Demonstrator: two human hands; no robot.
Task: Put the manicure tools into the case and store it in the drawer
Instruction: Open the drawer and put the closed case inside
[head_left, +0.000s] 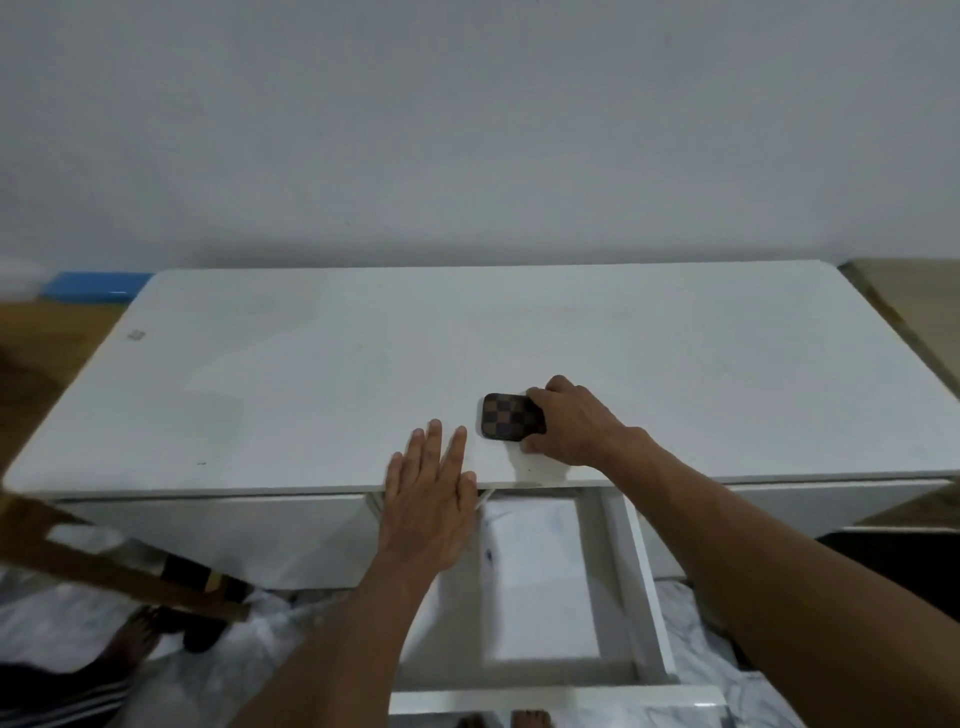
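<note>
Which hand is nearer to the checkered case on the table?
The right hand. It grips the case from the case's right side, fingers around its edges. The left hand is open and flat at the table edge, just left of the case and nearer the person, not touching it.

the white table (322, 364) carries a closed brown checkered case (506, 415) near its front edge, lying flat between the right hand's fingers (545, 392).

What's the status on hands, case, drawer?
Right hand gripping closed case on desk. Left hand open, flat at desk edge. Drawer open below, path clear.
</note>
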